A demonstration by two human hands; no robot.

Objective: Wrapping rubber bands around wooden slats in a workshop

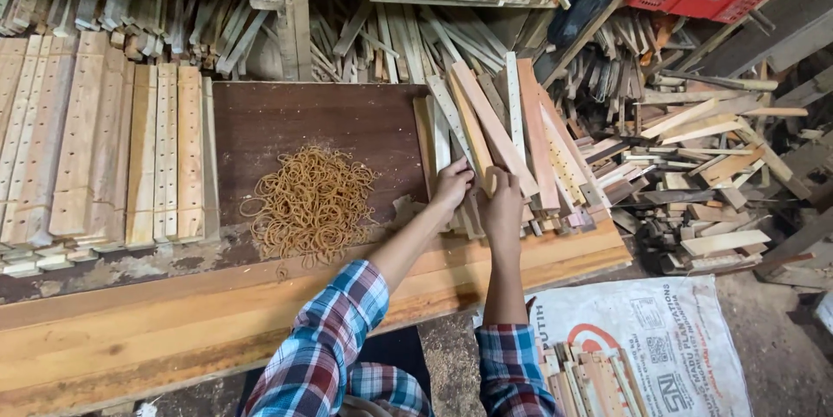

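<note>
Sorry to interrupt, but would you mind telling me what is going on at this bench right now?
A person in a plaid shirt has both hands on a fanned pile of wooden slats on the workbench. The left hand and the right hand grip slats at the near end of the pile. A heap of rubber bands lies to the left, and drilled slats are stacked further left.

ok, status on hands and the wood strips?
Left hand and right hand both on the fanned pile of pale drilled wood strips. Heap of tan rubber bands alongside left, untouched.
</note>
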